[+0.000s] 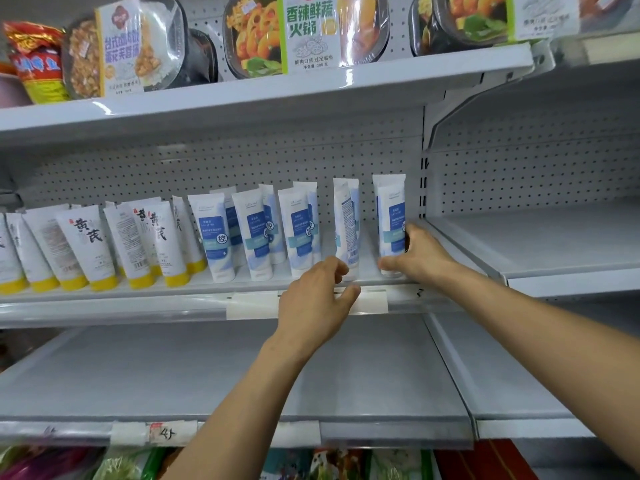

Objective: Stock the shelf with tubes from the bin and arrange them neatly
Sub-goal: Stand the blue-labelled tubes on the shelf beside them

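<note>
Several white-and-blue tubes (254, 233) stand cap down in a row on the middle shelf (156, 299). My right hand (415, 254) grips the rightmost blue tube (389, 216) at its lower end, thumb under the cap. My left hand (317, 296) hovers at the shelf's front edge, its fingers loosely curled just below the neighbouring tube (346, 223), which stands turned sideways; whether they touch it I cannot tell. Left of the blue ones stand several white tubes with yellow caps (90, 247). No bin is in view.
Boxed meals (304, 32) and snack bags fill the top shelf. Below the tubes lies a bare grey shelf (242, 375). The bay to the right (540, 237) holds bare shelves. Packaged goods (329, 462) show at the bottom edge.
</note>
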Demonstrator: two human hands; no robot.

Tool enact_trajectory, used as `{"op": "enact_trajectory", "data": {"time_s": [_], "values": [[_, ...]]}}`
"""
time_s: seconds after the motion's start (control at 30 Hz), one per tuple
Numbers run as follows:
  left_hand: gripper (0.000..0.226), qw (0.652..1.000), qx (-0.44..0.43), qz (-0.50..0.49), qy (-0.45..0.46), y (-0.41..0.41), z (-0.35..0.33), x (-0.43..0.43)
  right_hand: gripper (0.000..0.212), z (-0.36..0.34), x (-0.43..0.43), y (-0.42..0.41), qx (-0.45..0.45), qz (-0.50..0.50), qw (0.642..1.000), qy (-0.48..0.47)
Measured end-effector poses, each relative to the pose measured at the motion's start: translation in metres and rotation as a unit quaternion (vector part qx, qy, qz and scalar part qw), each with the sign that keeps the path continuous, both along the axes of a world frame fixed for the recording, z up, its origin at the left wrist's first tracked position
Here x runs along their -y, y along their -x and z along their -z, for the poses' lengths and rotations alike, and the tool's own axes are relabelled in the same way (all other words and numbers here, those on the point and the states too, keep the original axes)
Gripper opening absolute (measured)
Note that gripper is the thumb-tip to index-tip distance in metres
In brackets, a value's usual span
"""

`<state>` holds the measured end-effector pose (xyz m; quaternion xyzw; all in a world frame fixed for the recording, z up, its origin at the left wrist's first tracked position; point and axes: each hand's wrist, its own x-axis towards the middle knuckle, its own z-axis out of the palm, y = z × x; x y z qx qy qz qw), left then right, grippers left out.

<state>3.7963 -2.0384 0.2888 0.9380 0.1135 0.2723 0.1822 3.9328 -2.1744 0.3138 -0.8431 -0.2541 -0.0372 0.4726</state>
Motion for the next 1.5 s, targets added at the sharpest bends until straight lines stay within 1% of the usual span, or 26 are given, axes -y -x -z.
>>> {"op": "enact_trajectory", "data": {"time_s": [0.27, 0.43, 0.47, 0.53, 0.6, 0.67, 0.73, 0.83, 0.9, 1.0, 1.2, 1.27, 1.33, 1.5], "values": [[0.029, 1.000, -0.014, -0.008, 0.013, -0.004, 0.001, 0.000, 0.062, -0.001, 0.001, 0.000, -0.010, 0.002, 1.000, 0.017], [0.029, 1.000, -0.019, -0.018, 0.003, 0.003, -0.002, 0.000, 0.070, -0.002, 0.011, 0.013, -0.016, 0.024, 0.999, 0.029], [0.028, 1.000, -0.013, -0.023, -0.003, 0.008, -0.003, 0.000, 0.071, 0.000, 0.015, 0.018, -0.001, 0.036, 0.999, 0.033], [0.027, 0.999, 0.000, -0.037, -0.015, 0.021, -0.001, -0.003, 0.065, 0.006, 0.025, 0.033, 0.077, 0.063, 0.993, 0.063], [0.028, 0.999, 0.008, -0.046, -0.023, 0.039, 0.004, -0.008, 0.053, 0.014, 0.035, 0.054, 0.191, 0.068, 0.972, 0.115], [0.029, 0.998, 0.009, -0.048, -0.026, 0.060, 0.014, -0.015, 0.048, 0.025, 0.039, 0.076, 0.267, 0.053, 0.950, 0.153], [0.032, 0.998, 0.002, -0.048, -0.028, 0.084, 0.028, -0.025, 0.047, 0.039, 0.037, 0.099, 0.285, 0.021, 0.942, 0.173], [0.039, 0.998, -0.026, -0.045, -0.033, 0.123, 0.056, -0.047, 0.049, 0.063, 0.014, 0.132, 0.280, -0.046, 0.933, 0.221], [0.042, 0.996, -0.051, -0.064, -0.029, 0.149, 0.074, -0.065, 0.051, 0.077, -0.011, 0.153, 0.270, -0.093, 0.927, 0.244], [0.045, 0.993, -0.054, -0.102, -0.013, 0.191, 0.094, -0.105, 0.052, 0.090, -0.063, 0.182, 0.252, -0.157, 0.919, 0.259], [0.052, 0.973, -0.088, -0.214, 0.000, 0.292, 0.124, -0.229, 0.057, 0.108, -0.220, 0.247, 0.229, -0.279, 0.895, 0.262], [0.053, 0.962, -0.123, -0.245, 0.007, 0.331, 0.133, -0.280, 0.058, 0.117, -0.280, 0.274, 0.222, -0.308, 0.888, 0.258], [0.050, 0.947, -0.161, -0.275, 0.026, 0.369, 0.138, -0.332, 0.056, 0.128, -0.339, 0.305, 0.208, -0.331, 0.884, 0.256], [0.048, 0.915, -0.192, -0.346, 0.076, 0.457, 0.155, -0.448, 0.048, 0.167, -0.470, 0.377, 0.149, -0.395, 0.867, 0.264]]}}
